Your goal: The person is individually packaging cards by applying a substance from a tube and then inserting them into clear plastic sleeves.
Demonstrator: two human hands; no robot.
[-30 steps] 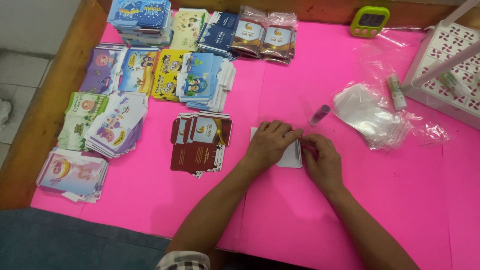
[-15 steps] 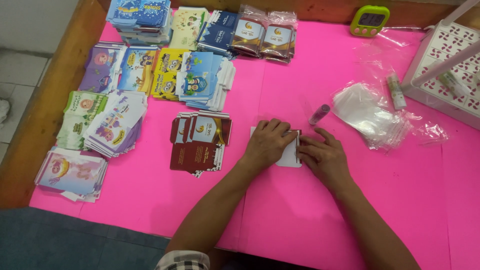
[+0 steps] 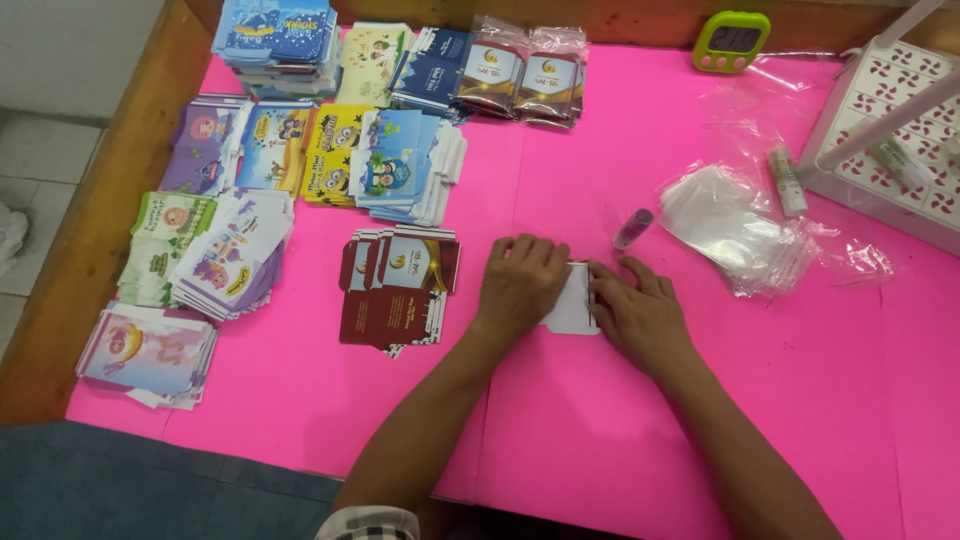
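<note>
A small white card (image 3: 573, 305) lies on the pink table cover (image 3: 600, 430) between my hands. My left hand (image 3: 520, 283) lies flat, fingers pressing down on the card's left part. My right hand (image 3: 640, 312) presses on its right edge with the fingertips. Much of the card is hidden under both hands. A dark red stack of printed cards (image 3: 397, 285) sits just left of my left hand. A small purple tube (image 3: 632, 228) lies just beyond my right hand.
Several stacks of colourful printed cards (image 3: 250, 180) fill the left and far side. A heap of clear plastic sleeves (image 3: 735, 225) lies at the right, a white perforated rack (image 3: 890, 130) beyond it, a green timer (image 3: 732, 42) at the back. The wooden table edge (image 3: 90, 250) runs along the left.
My right hand has shifted left and flattened against the card's right edge. My left hand has stayed on the card.
</note>
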